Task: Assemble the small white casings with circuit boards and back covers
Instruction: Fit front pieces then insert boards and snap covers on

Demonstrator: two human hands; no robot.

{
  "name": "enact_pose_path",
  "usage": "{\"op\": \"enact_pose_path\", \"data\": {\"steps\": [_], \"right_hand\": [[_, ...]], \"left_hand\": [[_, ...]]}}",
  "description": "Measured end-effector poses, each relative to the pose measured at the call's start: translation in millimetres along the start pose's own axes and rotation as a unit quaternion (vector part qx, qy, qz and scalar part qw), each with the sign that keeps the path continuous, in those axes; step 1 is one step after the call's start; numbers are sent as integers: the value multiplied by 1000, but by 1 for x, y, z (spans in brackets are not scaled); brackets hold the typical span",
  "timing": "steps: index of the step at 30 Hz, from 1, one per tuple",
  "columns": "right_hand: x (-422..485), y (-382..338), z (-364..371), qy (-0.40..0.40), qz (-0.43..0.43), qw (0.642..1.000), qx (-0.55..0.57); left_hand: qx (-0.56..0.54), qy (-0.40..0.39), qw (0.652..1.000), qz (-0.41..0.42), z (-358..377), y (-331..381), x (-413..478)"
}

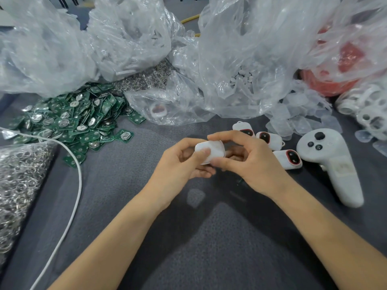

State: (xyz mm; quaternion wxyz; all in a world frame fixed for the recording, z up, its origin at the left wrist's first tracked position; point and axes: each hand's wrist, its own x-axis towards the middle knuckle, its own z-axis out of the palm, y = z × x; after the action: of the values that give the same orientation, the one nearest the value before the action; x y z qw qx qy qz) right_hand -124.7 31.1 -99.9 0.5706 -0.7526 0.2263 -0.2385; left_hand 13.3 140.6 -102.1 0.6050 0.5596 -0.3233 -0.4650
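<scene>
While you hold the white casing (209,151) over the middle of the table (219,237), both hands pinch it from opposite sides. Your left hand (180,164) has its thumb flat on the casing's near face and its fingers curled underneath. Your right hand (249,164) arches its index finger over the top edge, and its thumb presses the lower right corner. The casing's smooth shell faces you; its open side cannot be seen.

Just right of your right hand, three assembled units (290,159) with red-ringed dark faces lie on the table, close together. Beside them, toward the right edge, a white handheld controller (328,164) lies with its grip pointing at the near edge. Behind it is a heap of translucent plastic pieces (293,120).

Toward the far left, green circuit boards (73,120) are spilled in a loose pile, many showing round silver cells. A white cable (73,185) curves from the left edge to the near edge. At the left edge sits a bag of metal rings (18,185). Crumpled clear plastic bags (240,49) fill the far edge.
</scene>
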Motion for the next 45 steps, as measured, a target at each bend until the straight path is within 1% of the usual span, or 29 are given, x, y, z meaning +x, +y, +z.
{"op": "enact_pose_path", "data": {"steps": [2,5,8,9,10,12,13,14,17,20,23,26,28,31,35,37,41,45], "right_hand": [[1,2,-3,17,6,1000,-15],[3,5,-8,14,20,999,-31],[3,7,-7,-3,12,998,-63],[2,6,-7,-6,5,997,-78],[2,5,-7,-9,-7,995,-102],[2,3,-7,-17,-52,983,-177],[3,3,-7,-20,-69,975,-208],[4,2,-8,-23,-74,971,-225],[4,-1,-11,-41,-48,972,-227],[3,-1,-13,-60,-50,968,-237],[3,-1,-12,-50,-74,963,-255],[1,-2,-11,-25,-121,956,-266],[1,-1,-12,-17,-131,956,-263],[2,-1,-14,-28,-123,953,-276],[2,-2,-19,-66,-98,944,-307],[1,-3,-19,-62,-95,942,-317],[-1,-5,-16,-50,-115,939,-320],[-1,-5,-13,-37,-117,943,-311]], "left_hand": [[81,-19,996,14,-4,0,1],[231,9,971,59,-8,0,2],[285,9,955,78,-9,1,1],[317,13,944,89,-10,1,0],[364,22,925,104,-10,1,1],[467,31,875,123,-10,0,1],[502,28,856,121,-9,0,0],[520,24,845,120,-9,-1,0],[518,22,846,119,-7,-2,0],[516,22,849,115,-8,-3,0],[518,19,848,113,-8,-3,1],[522,19,845,115,-8,-4,1],[522,20,844,119,-8,-4,1],[522,22,844,119,-8,-5,1],[519,27,846,116,-7,-6,2],[520,29,845,118,-7,-6,2],[525,28,842,118,-8,-6,2],[526,29,842,115,-8,-6,1]]}}
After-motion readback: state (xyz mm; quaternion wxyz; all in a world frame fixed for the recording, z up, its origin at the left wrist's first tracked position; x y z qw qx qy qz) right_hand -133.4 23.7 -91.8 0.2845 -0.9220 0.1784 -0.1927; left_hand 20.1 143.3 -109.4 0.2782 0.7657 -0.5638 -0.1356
